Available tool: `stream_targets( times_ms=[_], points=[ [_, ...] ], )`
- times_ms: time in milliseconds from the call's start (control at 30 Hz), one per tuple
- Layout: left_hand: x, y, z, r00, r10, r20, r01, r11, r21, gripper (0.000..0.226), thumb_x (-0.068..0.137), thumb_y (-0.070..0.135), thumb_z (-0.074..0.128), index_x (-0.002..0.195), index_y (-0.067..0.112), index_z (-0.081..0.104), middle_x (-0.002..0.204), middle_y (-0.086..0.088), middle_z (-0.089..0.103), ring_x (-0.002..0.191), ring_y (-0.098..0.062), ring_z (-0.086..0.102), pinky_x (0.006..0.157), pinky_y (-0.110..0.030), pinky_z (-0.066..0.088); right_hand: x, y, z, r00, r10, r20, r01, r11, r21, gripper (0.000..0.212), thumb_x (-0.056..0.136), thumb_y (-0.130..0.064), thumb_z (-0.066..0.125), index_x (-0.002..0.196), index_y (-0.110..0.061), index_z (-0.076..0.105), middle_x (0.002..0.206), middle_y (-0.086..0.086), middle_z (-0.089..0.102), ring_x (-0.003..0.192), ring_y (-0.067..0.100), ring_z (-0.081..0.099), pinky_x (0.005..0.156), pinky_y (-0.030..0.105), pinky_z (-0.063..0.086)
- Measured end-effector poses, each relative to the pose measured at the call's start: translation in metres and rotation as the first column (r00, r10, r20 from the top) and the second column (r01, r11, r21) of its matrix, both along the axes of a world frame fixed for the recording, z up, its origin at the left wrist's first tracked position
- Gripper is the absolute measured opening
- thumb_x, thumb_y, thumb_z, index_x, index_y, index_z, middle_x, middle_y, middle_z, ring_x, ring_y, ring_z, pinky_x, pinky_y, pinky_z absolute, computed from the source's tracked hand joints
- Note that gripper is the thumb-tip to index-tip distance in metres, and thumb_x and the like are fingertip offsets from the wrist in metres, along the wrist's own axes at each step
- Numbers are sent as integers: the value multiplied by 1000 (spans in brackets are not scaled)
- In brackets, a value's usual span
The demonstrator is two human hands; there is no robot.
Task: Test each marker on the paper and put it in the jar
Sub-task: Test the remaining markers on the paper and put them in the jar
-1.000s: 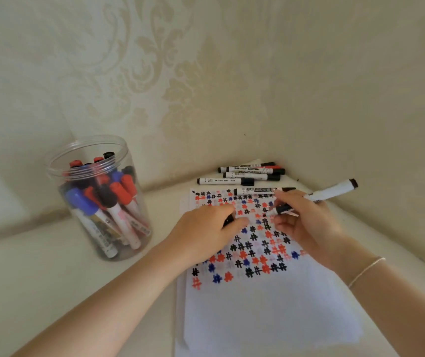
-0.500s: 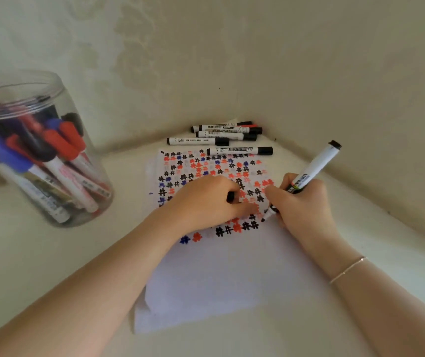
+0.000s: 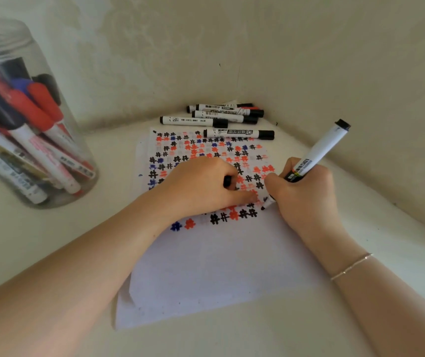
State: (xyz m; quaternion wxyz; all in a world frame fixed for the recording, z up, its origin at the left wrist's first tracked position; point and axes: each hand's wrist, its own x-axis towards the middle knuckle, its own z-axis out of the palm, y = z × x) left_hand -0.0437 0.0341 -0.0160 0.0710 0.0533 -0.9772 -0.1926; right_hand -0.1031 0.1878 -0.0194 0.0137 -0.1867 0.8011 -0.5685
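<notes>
My right hand (image 3: pixel 306 197) grips a white marker (image 3: pixel 319 153) with a black end, its tip down on the paper (image 3: pixel 206 266) at the end of the lowest row of hash marks. My left hand (image 3: pixel 201 186) rests on the sheet with its fingers curled round a black cap (image 3: pixel 227 181). Black, red and blue hash marks fill the paper's upper half. The clear plastic jar (image 3: pixel 26 130) stands at the left, holding several red, blue and black markers.
Several capped black markers (image 3: pixel 219 119) lie in the corner beyond the paper, one of them (image 3: pixel 239 134) on the sheet's top edge. Walls close off the back and the right side. A thin bracelet (image 3: pixel 351 266) circles my right wrist.
My right hand has brought the marker down from above the sheet until its tip touches the paper. The view has moved closer and tilted down. My left hand has stayed on the paper with the cap.
</notes>
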Motion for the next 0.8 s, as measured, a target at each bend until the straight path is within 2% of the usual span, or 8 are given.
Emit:
stream_targets(
  times_ms=[100, 200, 267, 367, 500, 567, 667, 800],
  points=[
    [1, 0, -1, 1000, -6, -5, 6, 1000, -3, 50, 78, 65, 58, 69, 17, 58, 55, 3, 50, 48, -9, 40, 48, -23, 30, 0, 2, 1, 1000, -7, -5, 7, 1000, 2, 21, 76, 1, 59, 62, 1, 44, 45, 1, 33, 34, 8, 25, 34, 15, 22],
    [1, 0, -1, 1000, -7, -15, 7, 1000, 6, 51, 77, 66, 58, 68, 16, 57, 54, 4, 48, 47, -9, 40, 48, -23, 30, 1, 3, 3, 999, 17, 48, -16, 1000, -22, 17, 74, 3, 59, 63, 8, 46, 42, 7, 43, 34, 14, 31, 34, 17, 26],
    [0, 0, -1, 1000, -5, -6, 6, 1000, 16, 52, 75, 68, 58, 68, 16, 57, 53, 4, 48, 47, -8, 39, 48, -23, 31, 3, 2, 3, 998, 45, 48, -45, 999, -5, 16, 74, 3, 59, 62, 6, 49, 36, 1, 50, 30, 11, 34, 33, 16, 28],
    [0, 0, -1, 1000, -3, 6, 3, 999, 39, 50, 74, 68, 59, 66, 18, 56, 54, 4, 49, 47, -8, 39, 49, -24, 32, 4, 0, 2, 999, 38, 3, -38, 999, 14, 18, 76, 4, 59, 62, 2, 49, 34, -4, 47, 28, 6, 33, 32, 14, 25],
    [0, -1, -1, 1000, -1, 15, 0, 998, 70, 47, 74, 65, 61, 63, 21, 52, 55, 3, 50, 48, -9, 40, 51, -26, 35, 3, -3, -1, 998, -24, -58, 27, 998, 63, 20, 77, -2, 58, 61, 0, 46, 60, 29, 56, 41, 12, 33, 36, 18, 27],
    [-1, -1, -1, 1000, 2, 19, -4, 997, 77, 47, 74, 66, 61, 63, 21, 52, 55, 2, 50, 48, -9, 40, 51, -26, 36, 2, -3, -2, 998, -30, -55, 34, 996, 84, 20, 78, -4, 58, 63, 0, 45, 59, 29, 52, 44, 16, 33, 39, 22, 28],
    [-1, -1, 0, 1000, 4, 25, -6, 998, 59, 47, 75, 65, 61, 64, 21, 53, 54, 4, 48, 47, -8, 39, 49, -23, 32, -1, -1, -1, 1000, -20, -15, 21, 998, 58, 22, 77, -2, 60, 63, 4, 44, 53, 17, 44, 38, 11, 30, 35, 19, 27],
    [-1, -1, -1, 1000, 1, 21, -2, 999, 53, 48, 74, 66, 61, 63, 21, 52, 53, 5, 47, 47, -8, 39, 48, -23, 31, 1, 0, 2, 998, 13, 62, -12, 1000, -21, 23, 77, -1, 61, 68, 15, 47, 53, 28, 54, 30, 12, 39, 33, 18, 32]
  ],
)
